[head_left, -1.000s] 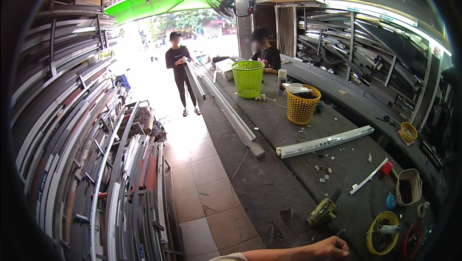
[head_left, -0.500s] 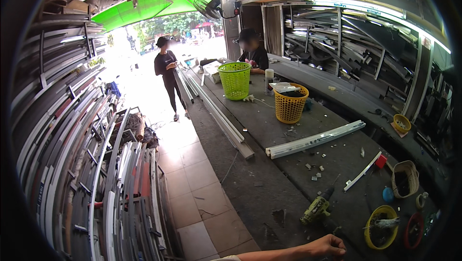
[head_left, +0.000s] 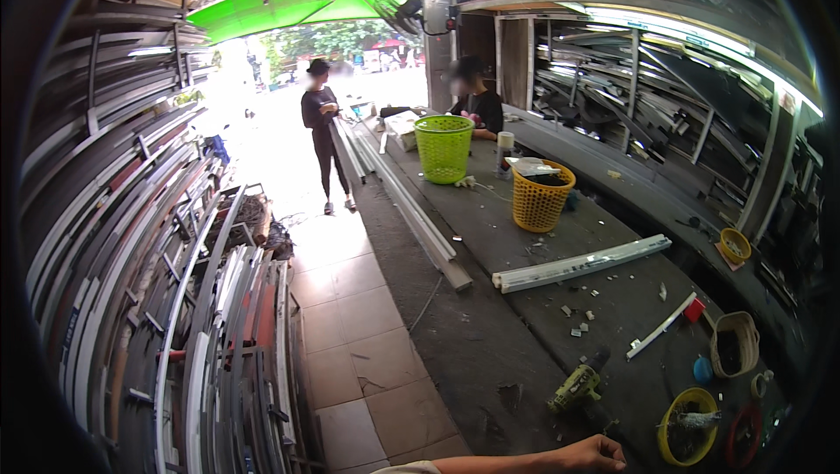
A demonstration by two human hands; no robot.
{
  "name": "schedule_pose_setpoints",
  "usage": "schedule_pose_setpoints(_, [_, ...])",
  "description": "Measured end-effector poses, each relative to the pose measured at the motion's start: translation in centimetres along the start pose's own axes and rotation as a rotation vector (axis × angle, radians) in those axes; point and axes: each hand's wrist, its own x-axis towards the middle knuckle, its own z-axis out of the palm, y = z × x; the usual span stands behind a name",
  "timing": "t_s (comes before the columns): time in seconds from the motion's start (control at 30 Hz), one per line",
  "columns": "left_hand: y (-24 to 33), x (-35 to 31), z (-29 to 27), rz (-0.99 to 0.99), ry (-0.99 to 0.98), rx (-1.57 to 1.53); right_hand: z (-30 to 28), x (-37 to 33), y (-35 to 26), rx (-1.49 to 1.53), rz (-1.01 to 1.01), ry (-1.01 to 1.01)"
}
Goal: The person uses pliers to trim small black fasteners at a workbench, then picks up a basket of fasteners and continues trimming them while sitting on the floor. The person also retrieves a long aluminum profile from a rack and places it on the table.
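Observation:
My left forearm comes in from the lower edge, and my left hand (head_left: 597,454) lies at the bottom, back upward, fingers curled in. Whether anything is inside the curled fingers is hidden. Just beyond it a green cordless drill (head_left: 573,389) lies on its side on the dark worktable (head_left: 490,343), apart from the hand. Right of the hand is a yellow basket (head_left: 662,439) with thin, pale strands in it, beside a red ring-shaped rim (head_left: 744,435). My right hand is out of view.
Pale metal profiles (head_left: 582,262) and long bars (head_left: 420,220) lie on the table. Green (head_left: 443,150) and orange (head_left: 542,198) baskets stand farther back. Two people, one standing (head_left: 324,124) and one at the table (head_left: 481,111), are beyond. Racks of bars (head_left: 131,255) line the left.
The view has shifted slightly, so the far scene sits farther right. My left hand stays curled in nearly the same place. The standing person has turned a little.

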Motion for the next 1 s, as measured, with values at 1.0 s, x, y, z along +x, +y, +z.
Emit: schedule_pose_setpoints(1.0, [1.7, -1.5, 1.5, 0.045, 0.051, 0.054, 1.7, -1.9, -4.1, 0.059, 0.054, -0.031])
